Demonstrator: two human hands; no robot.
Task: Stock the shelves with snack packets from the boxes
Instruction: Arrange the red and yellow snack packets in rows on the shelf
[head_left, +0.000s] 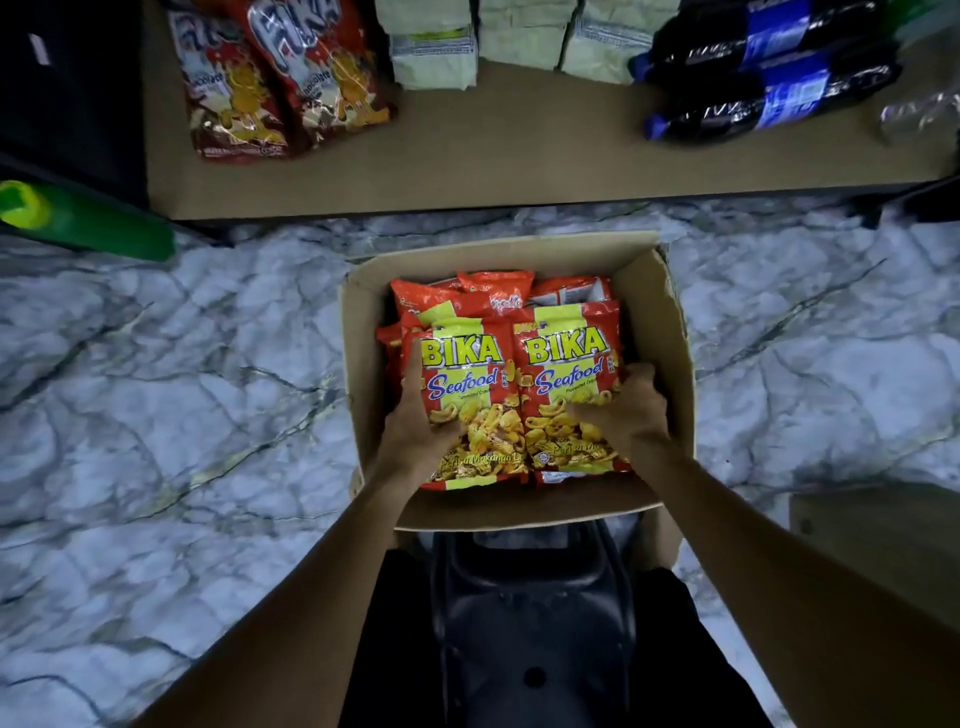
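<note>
**One head-worn view, angled down**

The single wide-angle camera rides on the person's head, facing forward and steeply down. The left hand (415, 421) and right hand (631, 410), gripping Bika Seafood packets (470, 384), sit mid-frame, close below the lens. The shelf (519, 156) beyond the hands fills the top edge.

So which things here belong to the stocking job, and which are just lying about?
Job: left hand gripping left Bika packet; right hand gripping right Bika packet; cardboard box; shelf.
Lying about: Fika packets; pale green packs; blue-labelled bottles; green object at left.
</note>
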